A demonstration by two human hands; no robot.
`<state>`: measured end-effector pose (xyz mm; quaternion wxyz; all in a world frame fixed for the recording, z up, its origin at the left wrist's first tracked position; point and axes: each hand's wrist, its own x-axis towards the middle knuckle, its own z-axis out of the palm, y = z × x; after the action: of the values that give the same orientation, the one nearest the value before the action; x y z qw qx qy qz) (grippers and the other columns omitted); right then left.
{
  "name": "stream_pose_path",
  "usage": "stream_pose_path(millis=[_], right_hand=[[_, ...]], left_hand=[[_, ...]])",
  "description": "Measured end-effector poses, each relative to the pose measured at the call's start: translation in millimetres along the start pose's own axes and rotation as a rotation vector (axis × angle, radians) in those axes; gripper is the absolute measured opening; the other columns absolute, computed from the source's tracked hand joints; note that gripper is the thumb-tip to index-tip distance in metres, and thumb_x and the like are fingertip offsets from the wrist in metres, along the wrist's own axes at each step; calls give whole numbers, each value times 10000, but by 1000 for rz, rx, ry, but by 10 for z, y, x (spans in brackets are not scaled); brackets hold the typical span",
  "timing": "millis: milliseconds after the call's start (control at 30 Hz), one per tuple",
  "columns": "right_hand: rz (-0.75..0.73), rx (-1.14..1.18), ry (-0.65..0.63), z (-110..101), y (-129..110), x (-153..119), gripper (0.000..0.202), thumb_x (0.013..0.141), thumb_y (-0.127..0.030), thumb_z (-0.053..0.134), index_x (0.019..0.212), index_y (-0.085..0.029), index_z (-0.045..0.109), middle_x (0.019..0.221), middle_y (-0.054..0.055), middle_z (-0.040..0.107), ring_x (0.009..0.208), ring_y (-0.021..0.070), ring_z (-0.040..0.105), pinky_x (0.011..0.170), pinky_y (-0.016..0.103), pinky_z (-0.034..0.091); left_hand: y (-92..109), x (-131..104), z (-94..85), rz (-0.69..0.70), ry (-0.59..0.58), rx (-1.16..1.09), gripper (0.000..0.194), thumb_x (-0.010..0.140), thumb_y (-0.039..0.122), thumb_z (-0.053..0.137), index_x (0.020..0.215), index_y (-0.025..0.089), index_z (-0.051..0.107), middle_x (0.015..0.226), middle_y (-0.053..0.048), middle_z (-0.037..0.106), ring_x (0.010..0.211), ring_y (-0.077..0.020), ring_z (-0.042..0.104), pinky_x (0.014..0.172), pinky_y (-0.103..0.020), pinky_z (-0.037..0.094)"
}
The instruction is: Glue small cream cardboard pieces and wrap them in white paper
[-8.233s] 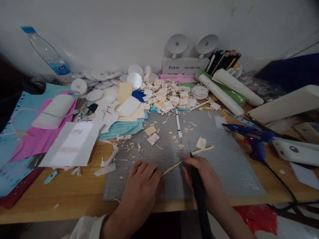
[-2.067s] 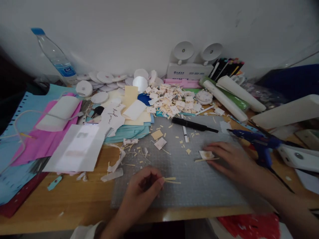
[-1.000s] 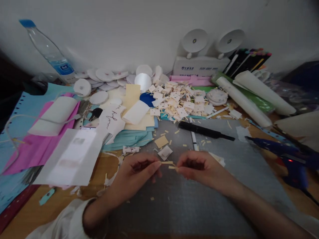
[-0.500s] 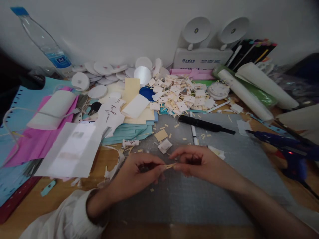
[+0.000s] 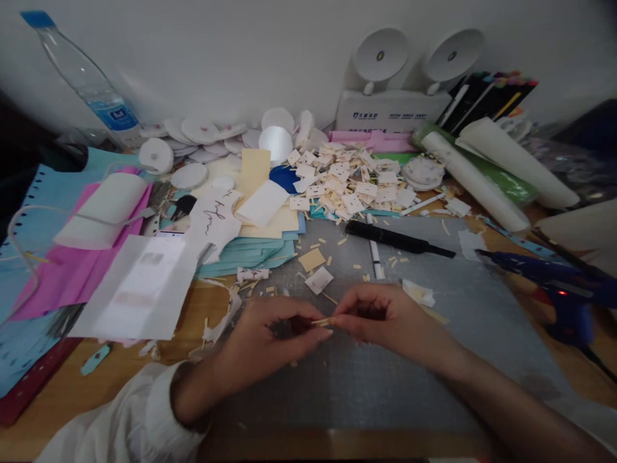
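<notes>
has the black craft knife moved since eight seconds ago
Yes. The black craft knife left the right hand and now lies farther back on the grey cutting mat, near the white pen.

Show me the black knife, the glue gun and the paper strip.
black knife (image 5: 395, 237), head view, mid handle
glue gun (image 5: 544, 274), head view, blue barrel
paper strip (image 5: 322, 321), head view, middle, between both hands' fingertips
</notes>
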<state>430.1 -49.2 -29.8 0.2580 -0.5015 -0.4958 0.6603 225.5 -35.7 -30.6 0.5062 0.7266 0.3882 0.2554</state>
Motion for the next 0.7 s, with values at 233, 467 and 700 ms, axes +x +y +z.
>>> stream_pose_path(millis=[233,467,700], right_hand=[[28,26,13,42,27,0,266,724,-407,726,704,-172,601,500,-62,539,451,53,447,427,182,301],[30,20,-7,2,13,10,236,733,-383,724,715,-172,619,525,-59,551,470,55,464,445,180,324],[35,11,-19,-27,-8,-20,223,714,-367,741,748,-178,629,556,-52,575,496,64,495,473,185,364]], left_hand=[[-9,-17,-17,3,10,97,147,831,241,618,729,160,686,597,24,627,548,-66,531,516,-148,389],[6,4,-19,-94,11,-40,147,829,245,620,727,164,687,595,24,627,538,-64,543,522,-148,407],[-7,20,-48,-153,-25,-157,211,839,305,600,719,142,659,621,1,622,518,-73,525,492,-167,406]])
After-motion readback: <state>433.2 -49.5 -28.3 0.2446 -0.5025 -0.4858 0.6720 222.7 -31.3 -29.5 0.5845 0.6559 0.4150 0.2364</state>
